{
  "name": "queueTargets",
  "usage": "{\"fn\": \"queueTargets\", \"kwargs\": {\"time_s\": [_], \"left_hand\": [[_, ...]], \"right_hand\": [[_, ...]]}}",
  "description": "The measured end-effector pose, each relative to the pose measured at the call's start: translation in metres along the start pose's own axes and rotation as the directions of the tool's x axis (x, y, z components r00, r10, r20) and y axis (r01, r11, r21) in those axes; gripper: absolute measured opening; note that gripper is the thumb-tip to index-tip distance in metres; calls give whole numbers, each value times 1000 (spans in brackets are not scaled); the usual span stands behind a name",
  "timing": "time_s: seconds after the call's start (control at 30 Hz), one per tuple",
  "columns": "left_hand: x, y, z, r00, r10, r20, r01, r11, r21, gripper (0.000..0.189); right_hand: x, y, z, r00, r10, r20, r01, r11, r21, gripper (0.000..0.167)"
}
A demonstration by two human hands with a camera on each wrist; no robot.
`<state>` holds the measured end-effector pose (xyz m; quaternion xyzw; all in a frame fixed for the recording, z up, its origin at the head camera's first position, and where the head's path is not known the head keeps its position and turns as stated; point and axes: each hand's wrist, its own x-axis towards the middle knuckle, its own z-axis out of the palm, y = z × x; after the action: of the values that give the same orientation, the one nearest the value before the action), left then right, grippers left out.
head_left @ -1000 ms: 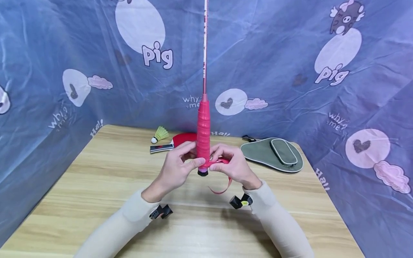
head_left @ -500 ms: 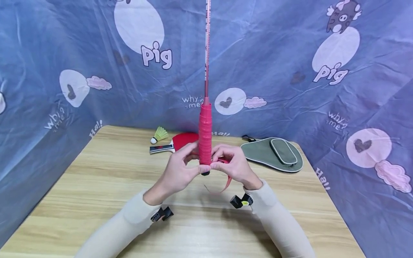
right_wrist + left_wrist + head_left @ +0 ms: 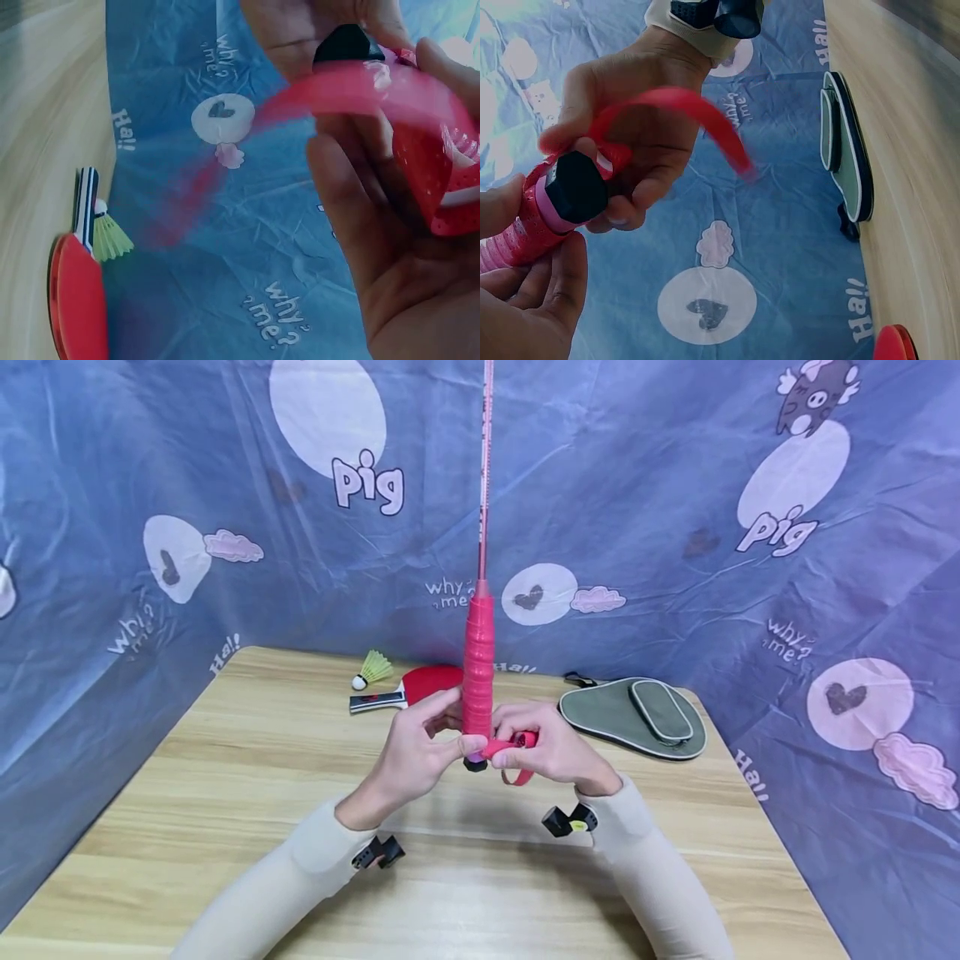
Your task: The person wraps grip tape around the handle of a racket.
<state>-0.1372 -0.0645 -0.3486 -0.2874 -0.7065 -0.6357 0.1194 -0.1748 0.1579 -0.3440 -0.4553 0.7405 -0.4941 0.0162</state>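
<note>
In the head view a badminton racket stands upright, its handle point(image 3: 478, 668) wrapped in red-pink grip tape; its head is above the frame. My left hand point(image 3: 408, 752) holds the lower handle between thumb and fingers. Close beside it, my right hand point(image 3: 551, 743) pinches the loose grip tape point(image 3: 497, 748), which leaves the handle just above the black butt cap point(image 3: 476, 765). A free length of tape point(image 3: 682, 100) arcs past the right palm in the left wrist view. The right wrist view shows that tape point(image 3: 337, 90) blurred, with more of it bunched in the right hand.
Behind the hands, a red table tennis bat point(image 3: 435, 683) and a yellow shuttlecock point(image 3: 372, 670) lie on the wooden table point(image 3: 300, 768). A green padded case point(image 3: 600, 714) lies at the back right. Blue printed cloth point(image 3: 637, 468) surrounds the table's back and sides.
The handle has turned and shifted slightly right. My right hand has drawn a little away to the right, stretching tape between the hands. The dangling tape end has swung up into a tighter loop.
</note>
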Motion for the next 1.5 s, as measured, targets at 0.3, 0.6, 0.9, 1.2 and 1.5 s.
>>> {"fn": "queueTargets", "kwargs": {"time_s": [0.3,0.6,0.9,1.2,1.5], "left_hand": [[3,0,0,1000,2,-7,-1,1000,23,57],[4,2,3,998,-18,52,20,1000,-24,51],[4,0,1,999,-12,40,12,1000,-7,45],[3,-3,-2,994,-8,111,19,995,-98,49],[2,-3,2,998,3,57,-4,1000,15,55]], "right_hand": [[0,-3,-5,984,-160,-83,146,977,-154,20],[0,-5,-5,995,-64,-80,61,997,-41,24],[1,-6,-4,997,59,-56,-49,986,156,20],[-1,-2,3,994,81,-74,-61,969,239,19],[1,-1,16,976,-44,-212,56,997,54,26]]}}
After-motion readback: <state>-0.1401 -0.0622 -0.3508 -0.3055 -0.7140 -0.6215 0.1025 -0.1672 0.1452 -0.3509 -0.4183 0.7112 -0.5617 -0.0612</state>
